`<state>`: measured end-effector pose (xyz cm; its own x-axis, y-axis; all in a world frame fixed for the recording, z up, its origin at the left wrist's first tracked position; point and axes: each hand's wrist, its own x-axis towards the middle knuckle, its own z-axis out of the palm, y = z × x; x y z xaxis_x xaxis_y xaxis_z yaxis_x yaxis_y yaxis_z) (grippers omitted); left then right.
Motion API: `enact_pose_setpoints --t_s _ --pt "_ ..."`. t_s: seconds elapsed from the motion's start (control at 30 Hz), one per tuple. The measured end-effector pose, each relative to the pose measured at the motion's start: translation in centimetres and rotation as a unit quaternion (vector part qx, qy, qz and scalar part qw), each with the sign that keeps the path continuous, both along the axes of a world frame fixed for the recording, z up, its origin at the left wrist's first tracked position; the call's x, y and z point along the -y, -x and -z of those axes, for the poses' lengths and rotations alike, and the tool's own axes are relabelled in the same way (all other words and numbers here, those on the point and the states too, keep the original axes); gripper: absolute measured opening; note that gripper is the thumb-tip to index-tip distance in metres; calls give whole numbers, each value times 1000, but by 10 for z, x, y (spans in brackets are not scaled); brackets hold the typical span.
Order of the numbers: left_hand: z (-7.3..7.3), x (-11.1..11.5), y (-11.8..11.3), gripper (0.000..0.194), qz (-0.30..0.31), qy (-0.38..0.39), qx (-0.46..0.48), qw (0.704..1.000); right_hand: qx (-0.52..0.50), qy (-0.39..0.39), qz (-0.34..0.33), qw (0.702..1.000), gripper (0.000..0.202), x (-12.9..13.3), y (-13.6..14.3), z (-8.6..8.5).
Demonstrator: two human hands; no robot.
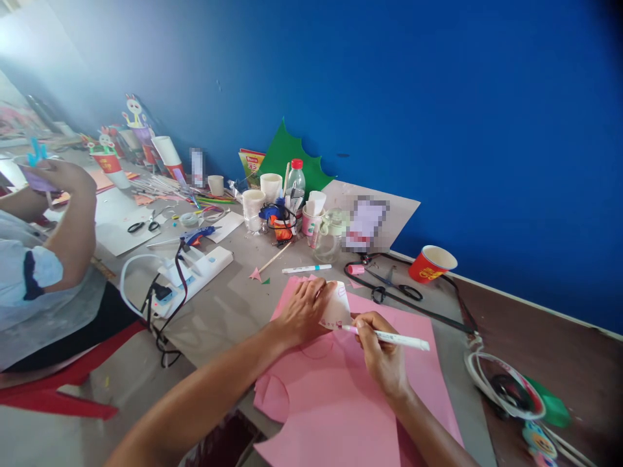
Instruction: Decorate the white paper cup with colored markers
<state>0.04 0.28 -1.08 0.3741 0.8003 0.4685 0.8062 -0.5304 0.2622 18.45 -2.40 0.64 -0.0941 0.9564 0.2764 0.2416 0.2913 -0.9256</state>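
Note:
My left hand (306, 308) is closed around a white paper cup (337, 303), which lies tilted over the pink paper. Pink drawn marks show near the cup's top and along its lower edge; my fingers cover the rest. In my right hand (382, 353) is a white marker pen (406, 340), gripped like a pencil, its pink tip touching or almost touching the cup's lower edge. Large pink paper sheets (341, 402) with curved cut-outs and a drawn arc lie beneath both hands. Behind my right hand rests a small pink pen cap (356, 268).
Another marker (306, 268), scissors (396, 285) and a red paper cup (432, 263) lie beyond the paper. Several cups, a bottle (295, 185) and a clear jar (328, 240) stand near the blue wall. At left are a power strip (195, 279), a glue gun (195, 237) and another person's arm (73, 220).

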Motion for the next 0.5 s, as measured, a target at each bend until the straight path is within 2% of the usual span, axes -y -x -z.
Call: enact_pose_setpoints --t_s 0.17,0.5 --pt "2 -1 1 74 4 -24 3 1000 20 -24 -21 999 26 2 2 -3" --pt "2 -1 1 77 4 -19 11 1000 48 -68 -24 996 23 3 2 -4"
